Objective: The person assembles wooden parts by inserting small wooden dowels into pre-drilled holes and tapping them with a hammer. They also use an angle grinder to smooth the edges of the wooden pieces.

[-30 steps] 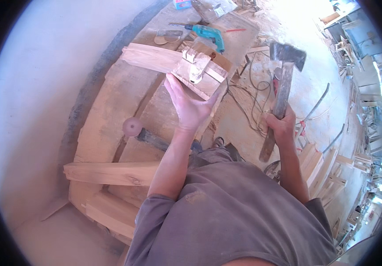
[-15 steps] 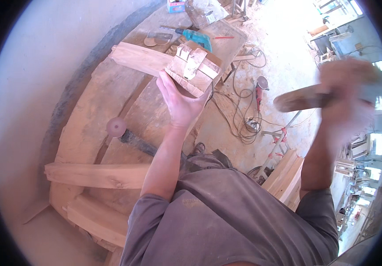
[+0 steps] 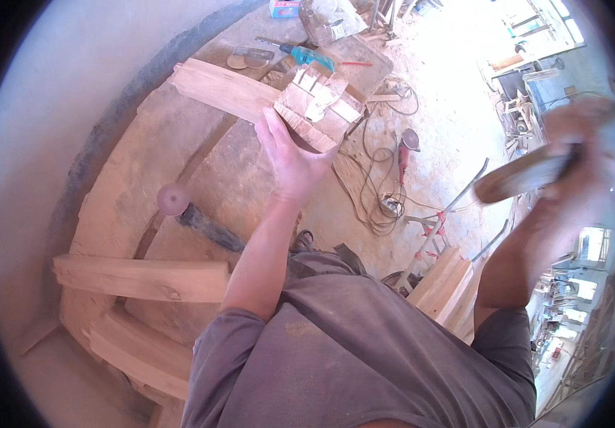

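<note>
My left hand (image 3: 294, 160) grips the near side of a wooden block (image 3: 311, 128), its fingers and thumb spread around the edges. Pale tenon-like pieces (image 3: 319, 105) show in the block's top face. Running left from the block is a long squared timber (image 3: 225, 89); whether the two are joined I cannot tell. Out to the right and raised, my right hand (image 3: 582, 153) is smeared by motion, closed around a wooden mallet (image 3: 521, 176). The mallet's rounded end points left, apart from the block.
On the worn wooden bench (image 3: 125, 171) lie an angle grinder (image 3: 204, 225), a teal power drill (image 3: 311, 58) and more timbers (image 3: 143, 277). A red grinder (image 3: 403, 160) and tangled cables (image 3: 386, 207) are on the floor. Stacked beams (image 3: 439, 282) stand beside me at right.
My right hand and the mallet have shifted right and slightly down, and the mallet has tilted. My left hand stays on the block. The whole view has shifted a little.
</note>
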